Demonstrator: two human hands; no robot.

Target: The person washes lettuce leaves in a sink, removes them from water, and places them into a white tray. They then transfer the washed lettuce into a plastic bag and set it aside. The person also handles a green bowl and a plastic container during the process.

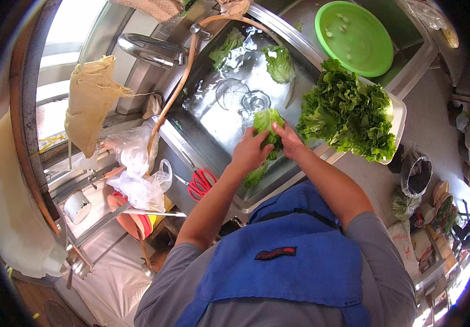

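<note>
Both hands hold a green lettuce leaf [266,119] over the near part of a water-filled stainless steel sink [202,143]. My left hand [252,149] grips it from the left with bent fingers. On the right side, my right hand [288,140] pinches it, thumb on top. Another leaf [256,176] lies just below my hands in the sink. Two more float farther off, one at the back left [227,48] and one at the back right [279,64]. Right of the sink, a big heap of leafy lettuce [347,112] fills a white plastic tray [399,122].
A chrome faucet [149,49] and an orange hose [186,73] border the sink's left side. Red-handled scissors [200,184] lie by its left edge, near plastic bags [137,184]. A green plastic basin [355,39] stands behind the tray, at the upper right.
</note>
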